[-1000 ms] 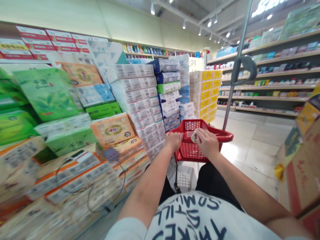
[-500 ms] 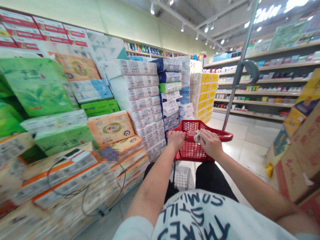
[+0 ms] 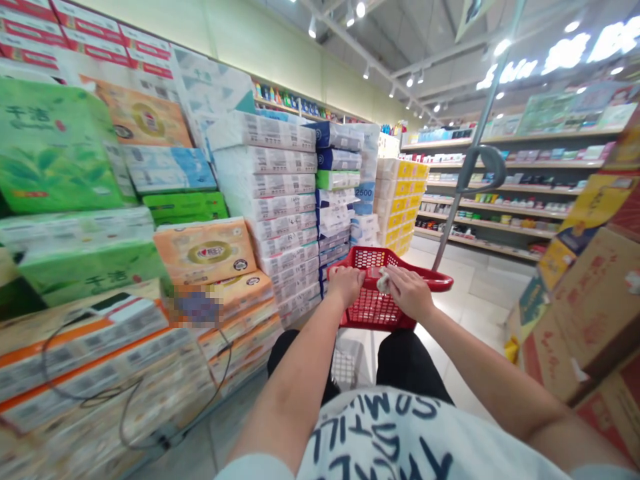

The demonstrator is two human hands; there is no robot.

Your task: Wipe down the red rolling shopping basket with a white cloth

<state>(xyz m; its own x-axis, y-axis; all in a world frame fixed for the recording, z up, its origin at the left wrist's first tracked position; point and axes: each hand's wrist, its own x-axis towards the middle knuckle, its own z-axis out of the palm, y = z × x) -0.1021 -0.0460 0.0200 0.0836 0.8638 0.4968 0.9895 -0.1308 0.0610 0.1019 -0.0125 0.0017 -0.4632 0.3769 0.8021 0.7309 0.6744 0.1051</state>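
A red plastic shopping cart [image 3: 370, 312] stands right in front of my body, with a red handle [image 3: 436, 281] across its near side. My left hand [image 3: 346, 285] is closed around the left part of that handle. Further right, my right hand [image 3: 409, 291] rests at the handle with a crumpled white wad, like a tissue [image 3: 384, 281], pinched between thumb and fingers. A tall metal pole [image 3: 453, 223] with a grey loop-shaped clip [image 3: 487, 168] rises from the cart's right side. The basket's inside is mostly hidden behind the handle and hands.
Stacked tissue packs [image 3: 285, 183] line the left side, beside orange packs [image 3: 205, 252] and a dark cable [image 3: 123, 417]. Yellow-and-white packs [image 3: 403, 200] stand ahead. Cardboard boxes [image 3: 595, 300] flank the right. Shelves [image 3: 530, 163] run behind a pale tiled floor [image 3: 463, 320].
The cart, both hands and the near stacks sit slightly further left in view. The boxes on the right show more. Both hands keep their places on the handle.
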